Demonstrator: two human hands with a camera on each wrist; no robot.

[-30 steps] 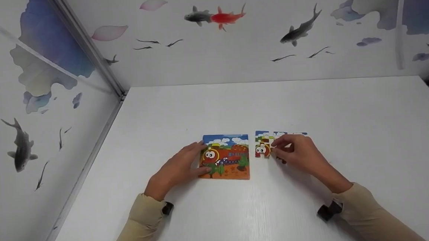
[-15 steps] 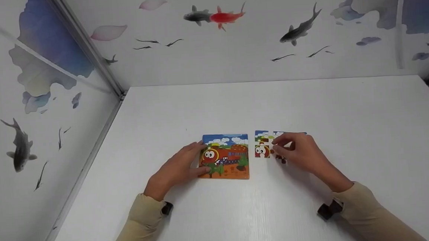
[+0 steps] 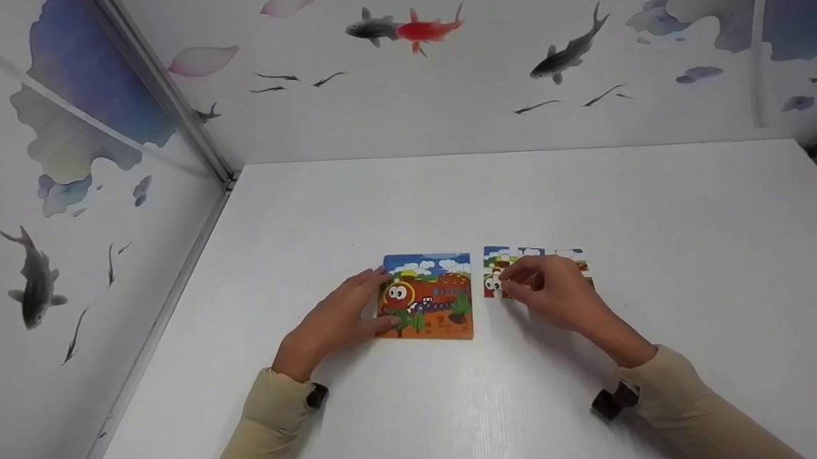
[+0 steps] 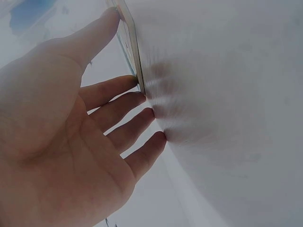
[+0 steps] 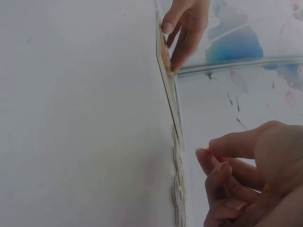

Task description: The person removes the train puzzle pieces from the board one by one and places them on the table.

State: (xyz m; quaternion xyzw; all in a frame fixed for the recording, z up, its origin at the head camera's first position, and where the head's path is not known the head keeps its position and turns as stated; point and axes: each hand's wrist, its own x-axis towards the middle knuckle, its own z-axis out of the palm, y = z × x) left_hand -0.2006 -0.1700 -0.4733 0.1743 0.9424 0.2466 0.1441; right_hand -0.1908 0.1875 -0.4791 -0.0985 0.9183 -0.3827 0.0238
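Note:
My left hand (image 3: pixel 336 319) rests at the left edge of a square jigsaw puzzle board (image 3: pixel 430 299) with a red cartoon train on it. Its thumb lies on the board's lower left, and its fingers reach the upper left corner, tips down on the table. To the right of the board, several loose jigsaw pieces (image 3: pixel 531 251) form a patchy train picture, partly hidden by my right hand (image 3: pixel 561 291). In the right wrist view, that hand's thumb and forefinger meet just above the pieces (image 5: pixel 178 175), the other fingers curled. Nothing shows between its fingertips.
Board and pieces lie flat on a white table (image 3: pixel 407 208), with a narrow gap between them. White walls printed with fish (image 3: pixel 432 29) enclose the back and left, joined by a metal corner strip (image 3: pixel 158 81).
My right hand has moved left over the pieces, uncovering some at the right and covering part of the train's face. The left hand and the board have stayed in place.

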